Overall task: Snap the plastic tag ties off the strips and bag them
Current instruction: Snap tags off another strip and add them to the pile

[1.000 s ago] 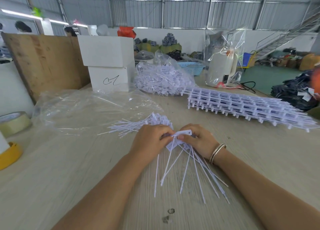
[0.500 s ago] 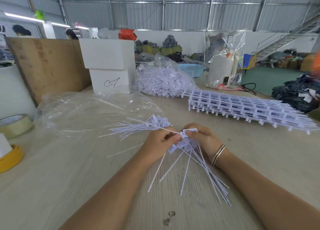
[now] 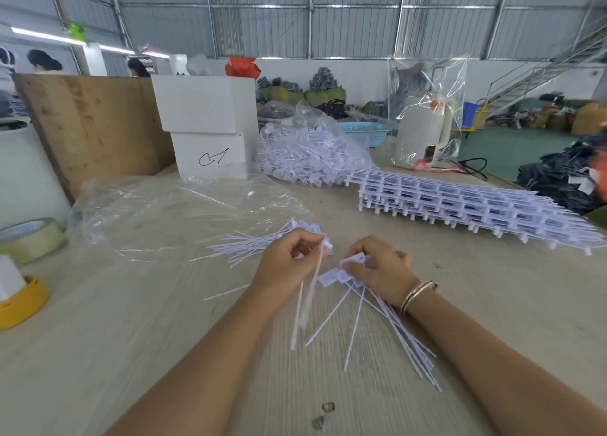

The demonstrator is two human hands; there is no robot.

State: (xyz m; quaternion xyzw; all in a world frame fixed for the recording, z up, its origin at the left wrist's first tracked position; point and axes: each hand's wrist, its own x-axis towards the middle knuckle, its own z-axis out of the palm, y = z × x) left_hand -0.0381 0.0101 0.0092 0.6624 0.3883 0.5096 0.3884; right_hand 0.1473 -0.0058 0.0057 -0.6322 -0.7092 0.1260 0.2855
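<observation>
- The left hand (image 3: 289,258) pinches one freed white plastic tag tie (image 3: 307,291); it could slip — its tail hangs loose.
- The right hand (image 3: 377,268) grips the fanned white strip (image 3: 341,276) on the table (image 3: 164,353); hard twisting may scatter ties.

two white boxes (image 3: 207,127) are stacked at the back of the pale wooden surface (image 3: 131,353), the lower one marked with a black scribble. a plywood board (image 3: 88,123) leans to their left. a roll of clear tape (image 3: 29,238) and a yellow roll (image 3: 23,301) sit at the left edge. a white kettle (image 3: 423,133) wrapped in clear film stands far right, beside a blue basket (image 3: 364,132).
</observation>
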